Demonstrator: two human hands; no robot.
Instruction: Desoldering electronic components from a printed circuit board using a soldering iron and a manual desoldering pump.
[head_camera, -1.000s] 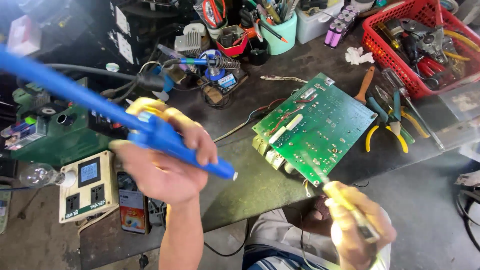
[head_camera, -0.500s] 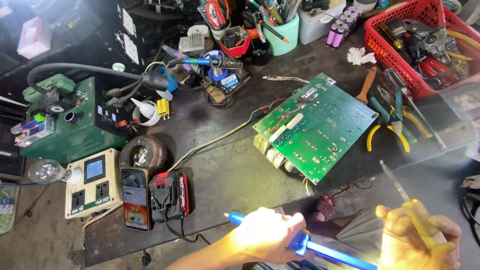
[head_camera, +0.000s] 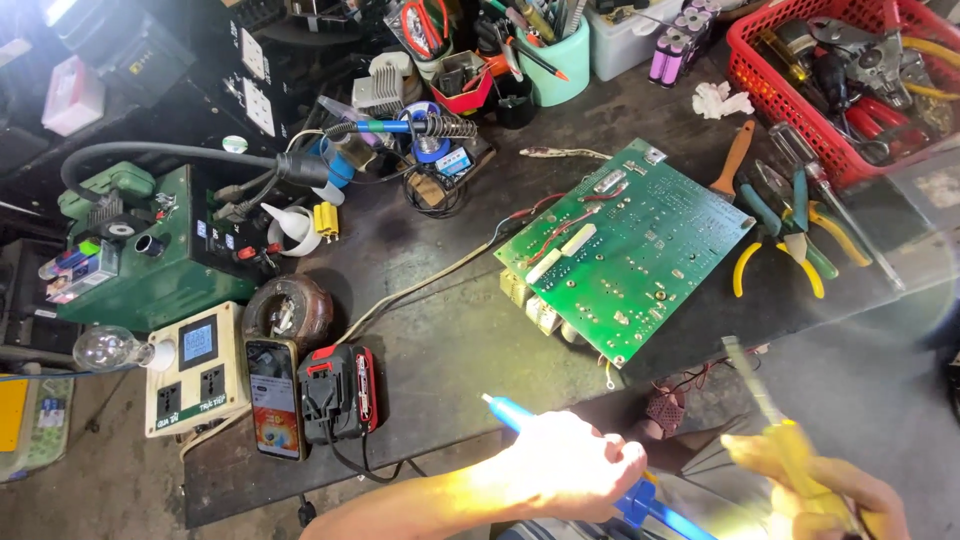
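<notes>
My left hand (head_camera: 570, 465) grips a blue desoldering pump (head_camera: 505, 409) at the table's front edge, its white tip pointing up-left. Low at the right, my right hand (head_camera: 820, 490) holds a yellow-handled screwdriver (head_camera: 770, 410) with its shaft pointing up toward the board. A green circuit board (head_camera: 630, 250) lies solder side up in the middle of the dark workbench (head_camera: 440, 330), apart from both hands.
A soldering iron in its stand (head_camera: 430, 135), a green power unit (head_camera: 150, 250), a socket box with a bulb (head_camera: 195, 375), a phone (head_camera: 272, 395) and a red-black battery pack (head_camera: 340, 392) sit on the left. Pliers (head_camera: 790, 235) and a red basket of tools (head_camera: 850, 70) are on the right.
My left hand has swung the blue pump from over the left of the bench down to the front edge. My right hand with the screwdriver has shifted right and stays low.
</notes>
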